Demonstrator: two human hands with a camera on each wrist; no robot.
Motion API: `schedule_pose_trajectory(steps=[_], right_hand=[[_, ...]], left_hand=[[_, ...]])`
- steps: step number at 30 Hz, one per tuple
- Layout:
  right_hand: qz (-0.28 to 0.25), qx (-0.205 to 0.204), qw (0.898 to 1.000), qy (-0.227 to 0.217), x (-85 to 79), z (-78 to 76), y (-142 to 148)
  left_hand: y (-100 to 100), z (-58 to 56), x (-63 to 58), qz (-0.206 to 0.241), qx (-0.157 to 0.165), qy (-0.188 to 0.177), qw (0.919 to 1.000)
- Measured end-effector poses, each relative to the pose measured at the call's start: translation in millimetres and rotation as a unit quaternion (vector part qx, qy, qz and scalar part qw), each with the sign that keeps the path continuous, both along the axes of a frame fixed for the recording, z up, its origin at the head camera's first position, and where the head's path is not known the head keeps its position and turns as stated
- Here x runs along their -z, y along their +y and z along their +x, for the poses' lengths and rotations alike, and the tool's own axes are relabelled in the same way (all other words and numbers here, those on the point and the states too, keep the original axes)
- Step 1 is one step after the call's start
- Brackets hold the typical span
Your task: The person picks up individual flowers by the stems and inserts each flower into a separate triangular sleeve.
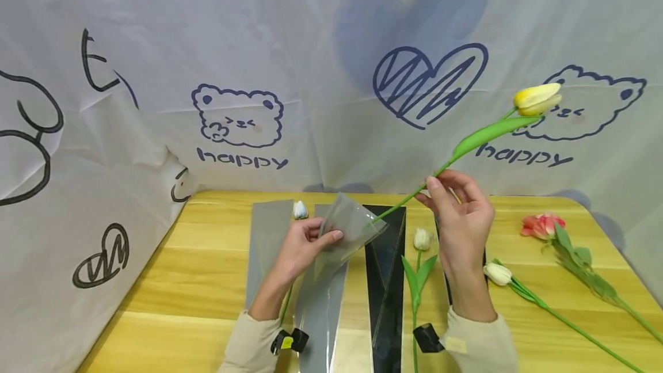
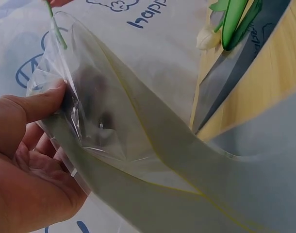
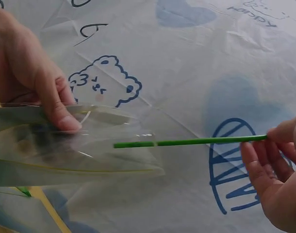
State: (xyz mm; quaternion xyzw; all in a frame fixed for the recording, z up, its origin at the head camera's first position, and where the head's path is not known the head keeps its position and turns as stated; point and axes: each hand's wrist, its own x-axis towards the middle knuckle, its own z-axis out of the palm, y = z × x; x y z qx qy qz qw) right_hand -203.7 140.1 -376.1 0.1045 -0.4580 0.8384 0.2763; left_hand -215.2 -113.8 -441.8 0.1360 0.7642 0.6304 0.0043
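Observation:
My left hand (image 1: 305, 243) pinches the upper part of a clear flower sleeve (image 2: 104, 97) with grey panels and thin gold lines, thumb on the near side. In my right hand (image 1: 463, 217) a yellow tulip (image 1: 537, 99) is pinched by its green stem (image 3: 201, 141), bloom up to the right. The stem's lower end lies just inside the sleeve's open mouth, as the right wrist view shows. Below the hands, a white tulip (image 1: 422, 239) with two leaves lies on a dark sleeve. A bluish-white tulip (image 1: 300, 210) shows behind my left hand.
More flower sleeves, grey (image 1: 269, 235) and black (image 1: 385, 304), lie on the wooden table (image 1: 197, 281). To the right are another white tulip (image 1: 498, 273) and a pink flower (image 1: 543, 226) with a long stem. A printed white cloth (image 1: 321, 73) hangs behind and at the left.

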Motion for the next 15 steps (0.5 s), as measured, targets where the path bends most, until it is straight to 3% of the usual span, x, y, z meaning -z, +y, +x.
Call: schedule_pose_trajectory(steps=[7, 15], right_hand=[[0.087, -0.041, 0.994, -0.045, 4.7, 1.3, -6.9], [0.205, -0.047, 0.976, -0.061, 9.4, 2.1, -13.1]], left_hand=[[2.1, 3.5, -2.5, -0.005, 0.011, 0.002, 0.9999], [4.5, 5.5, -4.7, 0.008, 0.031, -0.001, 0.9995]])
